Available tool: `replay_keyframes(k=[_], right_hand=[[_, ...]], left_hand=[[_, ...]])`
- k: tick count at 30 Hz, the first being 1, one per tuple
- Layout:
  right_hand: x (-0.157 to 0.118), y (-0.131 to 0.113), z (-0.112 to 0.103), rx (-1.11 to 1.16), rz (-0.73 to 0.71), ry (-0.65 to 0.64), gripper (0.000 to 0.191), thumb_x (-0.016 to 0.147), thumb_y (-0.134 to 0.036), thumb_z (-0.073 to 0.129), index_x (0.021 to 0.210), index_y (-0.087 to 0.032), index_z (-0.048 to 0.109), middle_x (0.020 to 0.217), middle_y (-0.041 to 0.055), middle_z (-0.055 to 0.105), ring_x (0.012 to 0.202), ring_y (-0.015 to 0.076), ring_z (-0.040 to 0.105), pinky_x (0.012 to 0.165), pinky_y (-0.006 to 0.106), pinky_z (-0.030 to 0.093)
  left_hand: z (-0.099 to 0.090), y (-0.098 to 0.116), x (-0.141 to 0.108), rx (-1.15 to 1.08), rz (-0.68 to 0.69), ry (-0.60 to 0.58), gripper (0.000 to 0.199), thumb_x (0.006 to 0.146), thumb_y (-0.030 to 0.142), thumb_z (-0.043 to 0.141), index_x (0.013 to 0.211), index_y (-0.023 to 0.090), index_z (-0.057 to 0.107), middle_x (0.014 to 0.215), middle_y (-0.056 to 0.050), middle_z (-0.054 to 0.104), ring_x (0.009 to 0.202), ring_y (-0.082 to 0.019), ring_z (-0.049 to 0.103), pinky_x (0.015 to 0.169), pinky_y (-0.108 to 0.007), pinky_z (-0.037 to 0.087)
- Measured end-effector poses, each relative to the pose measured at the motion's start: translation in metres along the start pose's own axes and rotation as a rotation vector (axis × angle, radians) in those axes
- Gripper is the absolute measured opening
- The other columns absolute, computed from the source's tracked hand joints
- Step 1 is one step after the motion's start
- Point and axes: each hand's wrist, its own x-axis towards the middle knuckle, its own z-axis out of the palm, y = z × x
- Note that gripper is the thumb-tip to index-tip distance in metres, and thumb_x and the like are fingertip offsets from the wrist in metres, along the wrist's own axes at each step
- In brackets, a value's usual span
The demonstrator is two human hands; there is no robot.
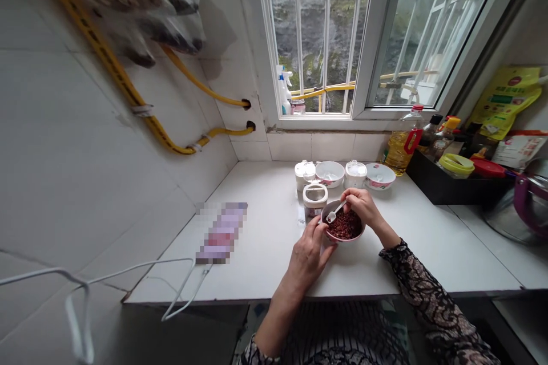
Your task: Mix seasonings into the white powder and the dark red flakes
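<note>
A small bowl with a pink rim (345, 238) sits at the middle of the white countertop (265, 251), filled with coarse reddish-brown ground spice (345, 225). My left hand (309, 254) curls around the bowl's near left side. My right hand (360, 208) is over the bowl's far right rim, pinching a small white spoon (336, 211) whose scoop rests at the bowl's left edge. Just behind the bowl stands a clear jar with a white ring at its top (315, 204), its contents partly hidden.
Small white lidded jars (356, 174) and white bowls with pink patterns (379, 175) line the back of the counter. A black tray of bottles and condiment jars (449, 182) stands to the right, beside a cooking oil bottle (402, 145). Yellow gas hoses (162, 131) run along the tiled wall.
</note>
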Motion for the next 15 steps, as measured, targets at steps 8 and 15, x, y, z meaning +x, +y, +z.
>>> replay_keyframes(k=[8,15], right_hand=[[-0.001,0.0,0.005,0.012,-0.002,-0.095,0.018,0.066,-0.019,0.045,0.065,-0.019,0.063,0.047,-0.0024,0.06,0.047,0.0129,0.053,0.053,0.023,0.042],[0.005,0.0,-0.006,0.237,0.122,-0.054,0.016,0.061,-0.02,0.048,0.062,-0.017,0.063,0.043,-0.0012,0.061,0.043,0.0129,0.053,0.052,0.023,0.043]], left_hand=[[0.001,-0.002,-0.002,0.015,-0.004,0.001,0.046,0.084,0.018,0.065,0.124,0.023,0.043,0.136,-0.014,0.052,0.123,-0.028,0.058,0.09,-0.04,0.058],[0.001,-0.003,-0.003,0.016,-0.006,-0.011,0.045,0.085,0.018,0.063,0.125,0.023,0.041,0.137,-0.014,0.051,0.125,-0.028,0.056,0.092,-0.041,0.057]])
